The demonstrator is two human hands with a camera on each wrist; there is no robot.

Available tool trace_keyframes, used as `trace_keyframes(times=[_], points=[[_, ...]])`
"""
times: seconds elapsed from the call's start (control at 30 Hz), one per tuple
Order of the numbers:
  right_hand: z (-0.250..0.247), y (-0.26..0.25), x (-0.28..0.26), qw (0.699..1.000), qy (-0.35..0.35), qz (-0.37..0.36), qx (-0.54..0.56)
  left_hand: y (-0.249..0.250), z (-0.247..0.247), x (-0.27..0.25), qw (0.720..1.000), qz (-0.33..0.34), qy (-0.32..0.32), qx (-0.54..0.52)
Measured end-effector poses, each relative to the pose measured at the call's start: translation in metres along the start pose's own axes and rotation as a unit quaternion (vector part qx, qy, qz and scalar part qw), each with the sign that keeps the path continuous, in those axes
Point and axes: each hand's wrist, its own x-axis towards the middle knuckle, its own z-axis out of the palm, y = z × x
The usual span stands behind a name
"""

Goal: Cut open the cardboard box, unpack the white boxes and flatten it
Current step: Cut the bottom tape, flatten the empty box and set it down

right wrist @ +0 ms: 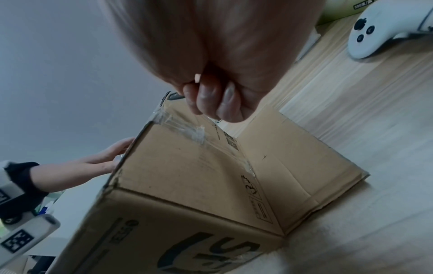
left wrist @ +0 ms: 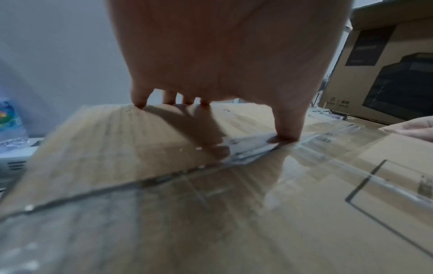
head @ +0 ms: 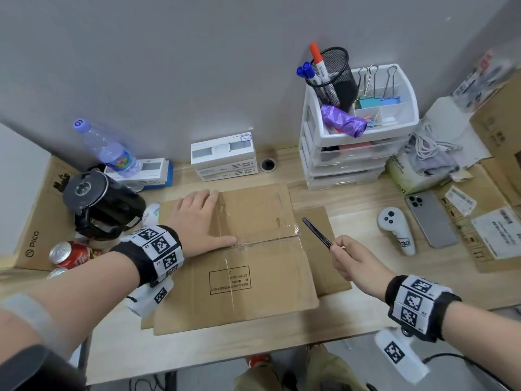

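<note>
The brown cardboard box [head: 248, 266] stands on the desk, its top seam sealed with clear tape [head: 267, 239]. My left hand [head: 201, 221] lies flat on the far left top flap, and its thumb [left wrist: 288, 120] presses on the taped seam. My right hand [head: 349, 258] hovers just right of the box and pinches a slim dark cutter [head: 317, 232] that points at the box's right edge. One flap [right wrist: 293, 161] lies out flat on the desk on the box's right side. A stack of white boxes [head: 224, 158] sits by the wall behind.
A black kettle [head: 98, 204], a water bottle [head: 110, 150] and drink cans [head: 69, 253] crowd the left. A white drawer organiser [head: 358, 136] stands back right. A white controller [head: 396, 230] and a phone [head: 431, 218] lie right of my hand, with more cartons [head: 501, 131] beyond.
</note>
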Motion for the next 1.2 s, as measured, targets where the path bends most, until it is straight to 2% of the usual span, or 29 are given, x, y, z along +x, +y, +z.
trace_keyframes(times=[0.87,1.2], points=[[-0.003,-0.014,-0.013,0.998,0.002,-0.009,-0.065,0.004,0.008,-0.007,0.999,-0.025,0.022,0.031],[-0.017,-0.013,-0.027,0.998,-0.029,0.038,-0.039,0.006,0.009,-0.008,0.998,-0.031,0.027,0.054]])
